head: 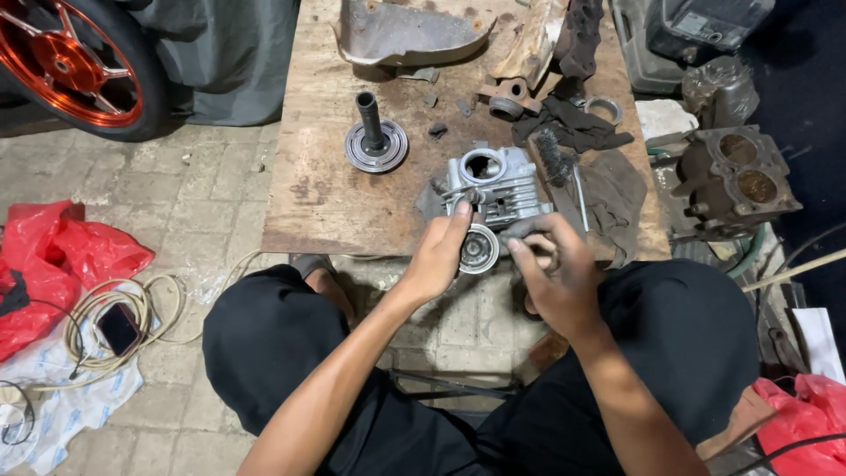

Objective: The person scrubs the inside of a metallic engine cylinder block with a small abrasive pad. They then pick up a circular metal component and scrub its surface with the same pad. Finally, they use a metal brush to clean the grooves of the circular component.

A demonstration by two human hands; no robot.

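Note:
A silver finned engine cylinder head (498,185) lies near the front edge of a worn wooden board (326,189). My left hand (438,256) rests its fingers against the head's near side, just beside a round metal sprocket (478,249) at the board's edge. My right hand (551,278), greasy, is curled on a small dark part pressed against the head; what the part is cannot be made out. A wire brush (555,159) and a thin metal rod (580,198) lie right of the head.
A flanged round part with a black upright tube (375,139) stands on the board's middle. Dirty rags (608,189), rusty parts and a metal cover (405,33) lie behind. An engine block (736,181) sits right. Red bags (53,260), cables, phone (118,328) and an orange wheel (70,62) lie left.

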